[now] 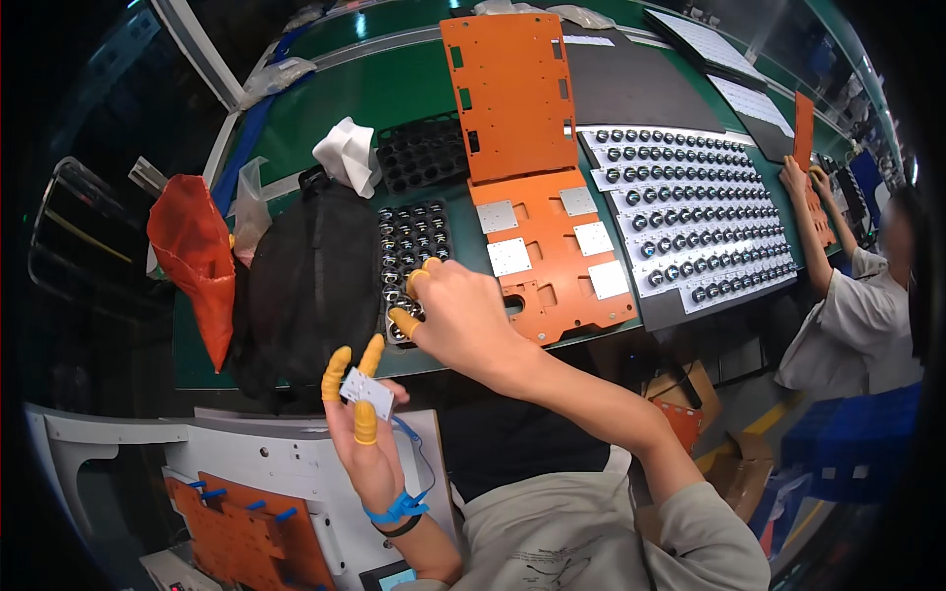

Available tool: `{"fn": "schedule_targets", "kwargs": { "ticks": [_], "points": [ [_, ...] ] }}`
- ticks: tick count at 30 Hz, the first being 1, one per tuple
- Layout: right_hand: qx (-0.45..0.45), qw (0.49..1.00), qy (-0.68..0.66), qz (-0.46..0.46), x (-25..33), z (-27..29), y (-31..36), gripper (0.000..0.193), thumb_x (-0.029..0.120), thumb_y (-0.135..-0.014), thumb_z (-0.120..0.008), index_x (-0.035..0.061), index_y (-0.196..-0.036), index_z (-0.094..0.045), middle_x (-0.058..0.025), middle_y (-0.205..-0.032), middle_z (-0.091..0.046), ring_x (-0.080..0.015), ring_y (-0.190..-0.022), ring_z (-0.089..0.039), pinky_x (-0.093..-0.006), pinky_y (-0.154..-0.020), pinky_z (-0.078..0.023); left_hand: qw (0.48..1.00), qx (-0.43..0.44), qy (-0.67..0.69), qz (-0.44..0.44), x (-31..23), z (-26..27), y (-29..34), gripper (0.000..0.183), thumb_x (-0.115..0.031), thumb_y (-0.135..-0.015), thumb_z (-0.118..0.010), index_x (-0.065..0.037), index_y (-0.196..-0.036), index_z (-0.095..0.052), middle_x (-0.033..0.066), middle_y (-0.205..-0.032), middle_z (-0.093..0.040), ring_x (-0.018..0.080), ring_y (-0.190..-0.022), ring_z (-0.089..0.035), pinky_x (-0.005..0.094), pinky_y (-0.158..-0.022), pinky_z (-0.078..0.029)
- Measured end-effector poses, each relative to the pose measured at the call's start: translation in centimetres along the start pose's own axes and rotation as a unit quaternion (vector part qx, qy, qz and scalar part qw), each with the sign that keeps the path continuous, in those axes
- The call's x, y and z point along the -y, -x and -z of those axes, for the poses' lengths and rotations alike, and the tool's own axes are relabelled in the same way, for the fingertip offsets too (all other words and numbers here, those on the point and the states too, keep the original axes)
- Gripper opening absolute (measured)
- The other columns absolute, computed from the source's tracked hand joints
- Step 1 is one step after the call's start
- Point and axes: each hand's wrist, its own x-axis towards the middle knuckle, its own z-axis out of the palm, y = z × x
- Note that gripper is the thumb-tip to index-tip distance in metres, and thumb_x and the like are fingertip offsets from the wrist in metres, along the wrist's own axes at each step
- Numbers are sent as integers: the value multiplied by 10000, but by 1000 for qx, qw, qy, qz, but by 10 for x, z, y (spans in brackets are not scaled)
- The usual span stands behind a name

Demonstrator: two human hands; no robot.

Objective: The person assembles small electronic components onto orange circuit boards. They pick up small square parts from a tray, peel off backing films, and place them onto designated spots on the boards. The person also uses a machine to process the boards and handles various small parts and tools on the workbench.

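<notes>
1. Nearest to me, at the lower left, I see an orange plate (246,537) with blue pegs fixed on a white metal housing (256,463).
2. My left hand (370,448) is raised above that housing, wearing a blue wrist strap (399,509). Its yellow-cotted thumb and two fingers pinch a small white square module (367,392), so this hand is grasping the module, clear of the bench.
3. My right hand (461,317) reaches forward across the near edge of the green bench (325,108). Its yellow-cotted fingertips (404,322) curl down onto the near end of a black tray of round lens parts (412,241). I cannot tell whether they have closed on a part or only touch the tray.
4. Just left of that tray lies a black bag (305,286), and left of the bag an orange plastic bag (192,256).
5. Just right of my right hand sits an orange fixture board (552,261) carrying four white square modules (509,256).
6. Right of the board, a large grey panel holds rows of round lens parts (695,212).
7. Behind the tray sits an empty-looking black tray (422,150) with a crumpled white cloth (347,153) at its left.
8. A long orange plate (510,89) lies beyond the fixture board.
9. At the far right, another person (867,315) leans over the bench, hands at another orange plate (803,128).
</notes>
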Motion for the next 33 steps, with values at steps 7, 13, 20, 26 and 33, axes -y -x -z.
{"fn": "schedule_targets", "kwargs": {
  "ticks": [7, 13, 20, 26, 33],
  "points": [
    [5, 962, -274, 16, 2, 73, 21, 254, 122, -787, -765, 12, -996, -671, -85, -809, -581, -223, -739, -601, -332, -624, -477, 988, 51, 132, 56, 17, -14, -8, 663, -286, -870, -744, 24, -1380, -454, 144, -1262, -595, 233, -1149, -604, 384, -1005, -481],
    [79, 914, -395, 41, -11, 80, 42, 373, 74, -827, -742, 54, -1194, -677, -32, -809, -556, -135, -683, -489, -270, -603, -411, 985, 95, 139, 43, 23, -31, -5, 770, -177, -718, -880, 21, -1355, -495, 115, -1292, -590, 213, -1201, -576, 355, -1050, -445],
    [89, 890, -446, 17, -30, 83, 52, 340, 80, -815, -757, 46, -1148, -697, -12, -766, -540, -114, -662, -462, -255, -592, -388, 991, 119, 57, -30, 29, -45, -4, 750, -138, -698, -891, 12, -1330, -516, 124, -1260, -601, 236, -1162, -596, 375, -1009, -476],
    [78, 900, -428, 12, -39, 91, 57, 301, 92, -800, -779, 30, -1083, -699, -11, -768, -540, -114, -648, -455, -254, -564, -366, 985, 109, -83, -107, 31, -66, -3, 705, -92, -707, -878, -6, -1322, -543, 125, -1209, -619, 264, -1085, -646, 370, -935, -526],
    [154, 887, -425, -93, -48, 102, 60, 258, 147, -813, -794, -5, -987, -679, -4, -661, -503, -78, -572, -409, -252, -508, -326, 934, 155, -258, -192, 32, -63, -11, 624, -83, -692, -880, -21, -1262, -634, 131, -1115, -650, 238, -976, -689, 318, -822, -570]
  ]
}}
